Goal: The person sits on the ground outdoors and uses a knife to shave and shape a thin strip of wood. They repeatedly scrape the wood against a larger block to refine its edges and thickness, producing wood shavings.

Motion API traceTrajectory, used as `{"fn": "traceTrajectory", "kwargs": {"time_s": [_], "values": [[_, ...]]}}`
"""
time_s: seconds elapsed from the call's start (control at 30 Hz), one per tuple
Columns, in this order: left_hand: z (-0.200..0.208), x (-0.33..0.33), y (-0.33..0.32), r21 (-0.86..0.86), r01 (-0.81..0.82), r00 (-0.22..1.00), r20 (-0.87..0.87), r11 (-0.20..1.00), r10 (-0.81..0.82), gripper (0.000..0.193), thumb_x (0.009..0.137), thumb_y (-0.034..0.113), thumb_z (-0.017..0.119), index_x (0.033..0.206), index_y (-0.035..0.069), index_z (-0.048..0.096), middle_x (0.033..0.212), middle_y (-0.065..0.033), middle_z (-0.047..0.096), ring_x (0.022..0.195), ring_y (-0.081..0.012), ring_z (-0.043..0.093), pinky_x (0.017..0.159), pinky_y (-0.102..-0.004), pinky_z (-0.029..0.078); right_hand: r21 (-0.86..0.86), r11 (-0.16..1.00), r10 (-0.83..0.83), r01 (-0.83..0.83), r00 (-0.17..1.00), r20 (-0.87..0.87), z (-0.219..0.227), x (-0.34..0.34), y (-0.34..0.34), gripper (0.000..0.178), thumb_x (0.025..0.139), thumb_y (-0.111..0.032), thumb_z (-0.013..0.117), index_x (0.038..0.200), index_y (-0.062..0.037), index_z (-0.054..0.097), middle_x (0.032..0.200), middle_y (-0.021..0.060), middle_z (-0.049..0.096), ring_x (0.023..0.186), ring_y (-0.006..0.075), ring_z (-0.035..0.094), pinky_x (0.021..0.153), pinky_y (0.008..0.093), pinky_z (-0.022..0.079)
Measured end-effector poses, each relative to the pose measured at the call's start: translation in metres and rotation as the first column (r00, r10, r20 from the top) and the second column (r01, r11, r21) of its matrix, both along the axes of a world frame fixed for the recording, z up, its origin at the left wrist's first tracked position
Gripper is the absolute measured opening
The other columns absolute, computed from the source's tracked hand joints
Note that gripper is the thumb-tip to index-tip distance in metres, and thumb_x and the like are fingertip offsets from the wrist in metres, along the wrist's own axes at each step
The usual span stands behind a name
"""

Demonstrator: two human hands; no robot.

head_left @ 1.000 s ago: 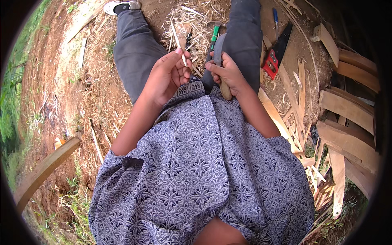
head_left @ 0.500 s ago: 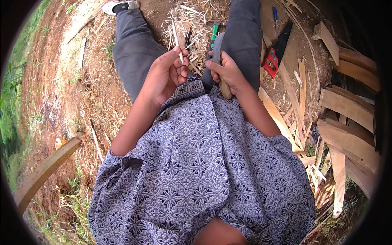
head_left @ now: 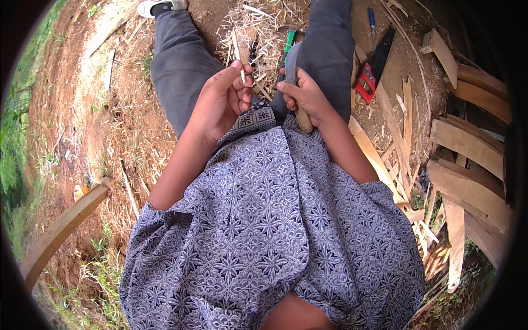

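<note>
My left hand (head_left: 223,96) pinches a thin, pale wooden stick (head_left: 237,48) between thumb and fingers. The stick points away from me, and its far end looks tapered. A knife (head_left: 291,65) with a curved grey blade and a wooden handle is gripped in my right hand (head_left: 306,98). Its blade points away from me, and the handle's butt shows below my fist, near my shirt. Both hands are close to my lap, with a gap between them. Blade and stick do not touch.
Wood shavings (head_left: 264,33) cover the ground between my legs, where a green-handled hammer (head_left: 289,39) lies. To the right are a red-handled saw (head_left: 368,77), a blue-handled tool (head_left: 372,23), wood strips (head_left: 404,137) and curved planks (head_left: 467,146). A curved beam (head_left: 63,234) stands at left.
The stick in my left hand has turned slightly more upright. My right hand and the knife have hardly moved.
</note>
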State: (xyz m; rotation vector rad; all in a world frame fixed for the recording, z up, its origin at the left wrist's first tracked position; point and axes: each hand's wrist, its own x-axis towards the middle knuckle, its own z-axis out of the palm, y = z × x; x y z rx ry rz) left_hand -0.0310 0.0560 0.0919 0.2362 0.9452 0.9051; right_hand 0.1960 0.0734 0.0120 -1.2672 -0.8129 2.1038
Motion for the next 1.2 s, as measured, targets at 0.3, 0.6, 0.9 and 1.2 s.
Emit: {"fn": "traceTrajectory", "kwargs": {"time_s": [0.3,0.6,0.9,1.2], "values": [[-0.002,-0.001,-0.001,-0.043,0.026,0.998,-0.052,0.999,-0.029,0.027,0.109,0.032,0.053,0.114,0.007,0.061,0.078,0.0075,0.06,0.064,-0.006,0.051,0.056,-0.022,0.042,-0.072,0.996,-0.051,0.053,0.998,0.027,0.005,-0.003,0.002,0.036,0.105,-0.026,0.061,0.132,-0.0063,0.048,0.085,0.0001,0.057,0.058,0.0055,0.049,0.05,0.0224,0.039],[-0.046,-0.026,-0.008,-0.301,0.102,0.98,-0.134,0.948,-0.148,0.033,0.111,0.027,0.048,0.121,-0.002,0.062,0.078,0.0051,0.049,0.061,-0.0036,0.043,0.053,-0.0186,0.038,0.084,0.962,0.222,-0.26,0.924,0.312,0.009,-0.009,0.039,0.045,0.111,-0.039,0.042,0.137,-0.0041,0.053,0.092,0.0032,0.062,0.063,0.0076,0.056,0.056,0.0234,0.045],[-0.035,-0.01,-0.013,-0.254,0.148,0.977,-0.111,0.956,-0.18,0.031,0.11,0.026,0.05,0.119,-0.001,0.063,0.079,0.0059,0.051,0.06,-0.0019,0.042,0.051,-0.0177,0.037,0.092,0.793,0.46,-0.603,0.69,0.558,-0.017,-0.032,0.064,0.034,0.106,-0.035,0.054,0.119,-0.0049,0.062,0.084,0.0032,0.067,0.06,0.01,0.061,0.052,0.0264,0.05],[-0.029,0.002,-0.027,-0.049,-0.027,0.897,-0.442,0.998,0.002,0.02,0.106,0.021,0.061,0.111,0.001,0.062,0.083,-0.0022,0.063,0.062,-0.0085,0.06,0.055,-0.0227,0.051,0.153,0.615,0.521,-0.774,0.544,0.658,-0.016,-0.031,0.065,0.032,0.105,-0.036,0.055,0.108,-0.0055,0.067,0.075,0.0041,0.071,0.062,0.0149,0.066,0.059,0.0325,0.052]]}}
